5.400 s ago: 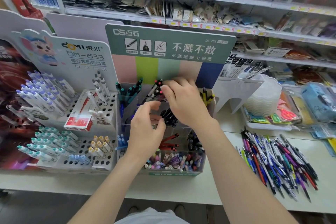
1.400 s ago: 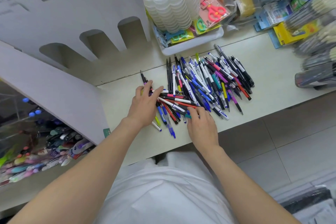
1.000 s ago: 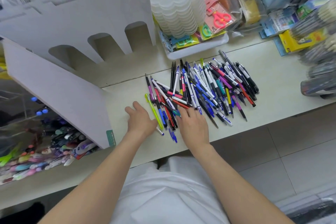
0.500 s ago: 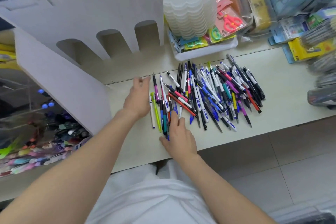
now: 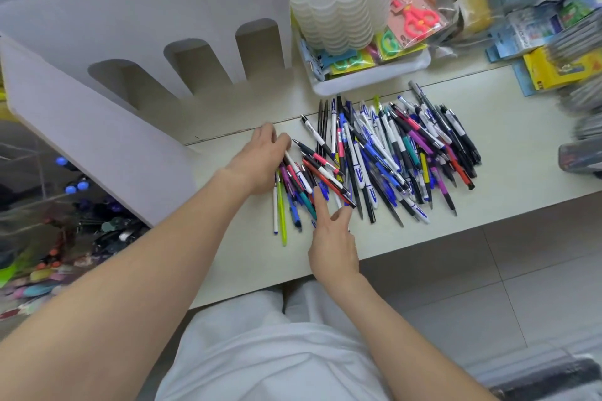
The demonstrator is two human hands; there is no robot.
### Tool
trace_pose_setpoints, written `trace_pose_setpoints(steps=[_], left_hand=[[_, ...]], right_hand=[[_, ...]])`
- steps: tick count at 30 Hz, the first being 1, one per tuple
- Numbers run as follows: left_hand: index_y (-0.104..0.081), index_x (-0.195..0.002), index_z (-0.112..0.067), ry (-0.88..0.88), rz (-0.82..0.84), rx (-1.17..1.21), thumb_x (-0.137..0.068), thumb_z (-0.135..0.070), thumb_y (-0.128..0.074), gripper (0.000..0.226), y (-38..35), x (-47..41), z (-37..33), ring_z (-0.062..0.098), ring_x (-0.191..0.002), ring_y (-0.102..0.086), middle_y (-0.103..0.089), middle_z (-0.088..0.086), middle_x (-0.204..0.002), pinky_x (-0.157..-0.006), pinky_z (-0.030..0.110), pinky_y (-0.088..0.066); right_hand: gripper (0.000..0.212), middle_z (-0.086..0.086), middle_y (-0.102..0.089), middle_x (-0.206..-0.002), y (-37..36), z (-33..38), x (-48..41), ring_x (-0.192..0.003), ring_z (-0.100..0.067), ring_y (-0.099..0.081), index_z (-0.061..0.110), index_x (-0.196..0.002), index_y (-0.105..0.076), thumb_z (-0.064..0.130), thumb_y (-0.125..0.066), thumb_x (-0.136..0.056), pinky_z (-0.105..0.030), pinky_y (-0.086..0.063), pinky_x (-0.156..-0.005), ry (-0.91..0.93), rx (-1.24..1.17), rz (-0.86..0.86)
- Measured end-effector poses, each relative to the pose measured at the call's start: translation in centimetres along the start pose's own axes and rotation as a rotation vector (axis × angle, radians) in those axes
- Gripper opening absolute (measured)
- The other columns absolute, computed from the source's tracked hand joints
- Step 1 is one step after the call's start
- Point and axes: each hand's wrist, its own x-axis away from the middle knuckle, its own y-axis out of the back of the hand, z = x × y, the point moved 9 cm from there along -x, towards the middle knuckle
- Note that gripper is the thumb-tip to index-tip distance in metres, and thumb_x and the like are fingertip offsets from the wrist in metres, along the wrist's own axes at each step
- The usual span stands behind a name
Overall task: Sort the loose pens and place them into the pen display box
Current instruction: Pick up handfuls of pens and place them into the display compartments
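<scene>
A big pile of loose pens (image 5: 391,153) in blue, black, red, purple and white lies on the white table (image 5: 521,146). A smaller bunch of pens (image 5: 293,202) sits at its left edge, with a yellow-green pen (image 5: 282,225) and a white pen (image 5: 275,208) outermost. My left hand (image 5: 260,163) rests on the upper ends of that bunch, fingers lying over them. My right hand (image 5: 332,234) is at the lower ends, index finger straight and touching the pens, thumb spread. The clear pen display box (image 5: 65,205), partly filled, stands at the far left behind a grey side panel (image 5: 97,140).
A white cardboard stand with arched cut-outs (image 5: 163,26) rises behind my left hand. A white tray (image 5: 368,81) holds packets, scissors and a stack of translucent containers (image 5: 338,3). Packaged stationery (image 5: 553,68) crowds the right. The table's front edge runs just below my right hand.
The view has turned from the display box to the loose pile. In the last half second my left hand slid right onto the small bunch, and my right hand kept pushing its lower ends.
</scene>
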Motion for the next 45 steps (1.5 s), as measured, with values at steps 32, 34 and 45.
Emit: trace_pose_setpoints(steps=[32,34,45], left_hand=[[-0.065,-0.102,-0.017,-0.054,-0.019,-0.308,-0.078,-0.005,-0.076,0.029,-2.8,7.5,-2.7,0.036,-0.097,-0.057,-0.061,0.006,-0.103,-0.088,0.051,-0.048],[-0.062,-0.112,-0.016,-0.087,-0.014,-0.269,-0.085,-0.006,-0.069,0.029,-2.9,7.5,-3.0,0.036,-0.103,-0.055,-0.059,0.007,-0.109,-0.097,0.052,-0.045],[-0.07,-0.124,-0.01,-0.199,-0.192,0.138,-0.069,-0.004,-0.054,0.057,3.8,7.7,-7.6,0.032,-0.104,-0.061,-0.072,0.005,-0.106,-0.098,0.038,-0.05]], right_hand=[[0.024,-0.008,-0.048,-0.125,1.1,6.6,-3.0,-0.059,-0.018,-0.043,0.01,-0.12,-0.063,0.022,-0.059,-0.099,-0.03,-0.036,-0.052,0.344,0.495,0.004],[0.028,-0.008,-0.053,-0.122,2.0,6.4,-2.7,-0.066,-0.026,-0.054,0.011,-0.118,-0.063,0.029,-0.062,-0.097,-0.031,-0.031,-0.053,0.392,0.48,0.047],[0.027,-0.004,-0.064,-0.072,6.5,2.7,-2.5,-0.07,-0.028,-0.065,0.016,-0.086,-0.058,0.042,-0.064,-0.081,-0.04,-0.055,-0.061,0.307,-0.001,0.153]])
